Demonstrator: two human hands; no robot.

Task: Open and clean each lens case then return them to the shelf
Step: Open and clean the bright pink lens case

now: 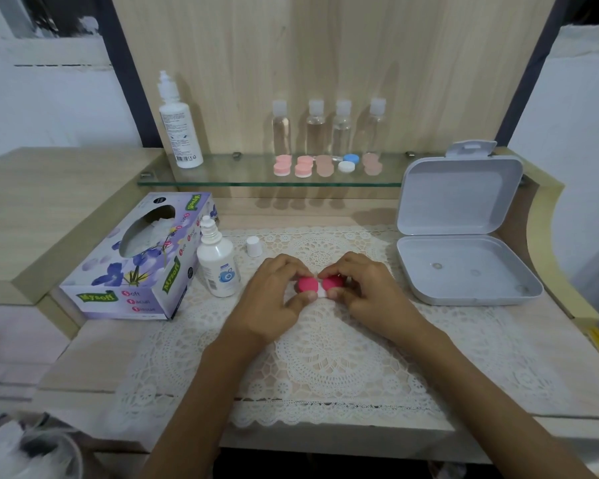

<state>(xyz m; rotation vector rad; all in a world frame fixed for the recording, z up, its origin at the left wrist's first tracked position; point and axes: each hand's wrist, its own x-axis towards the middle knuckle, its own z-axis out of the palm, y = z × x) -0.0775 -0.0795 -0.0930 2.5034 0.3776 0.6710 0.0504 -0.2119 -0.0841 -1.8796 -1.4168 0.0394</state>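
Note:
A lens case with two magenta caps (pixel 307 283) on a white base lies over the lace mat (pixel 325 350). My left hand (pixel 274 295) pinches the left cap and my right hand (pixel 363 288) pinches the right cap. On the glass shelf (pixel 222 178) stand several other lens cases: two pink ones (pixel 282 165), two beige ones (pixel 324 165) and a blue and white one (pixel 348 162).
A tissue box (pixel 135 264) and a solution bottle (pixel 218 264) with its cap (pixel 253 246) off stand left of my hands. An open white plastic box (pixel 464 271) lies at the right. A tall bottle (pixel 179 126) and several clear bottles (pixel 329 129) line the shelf.

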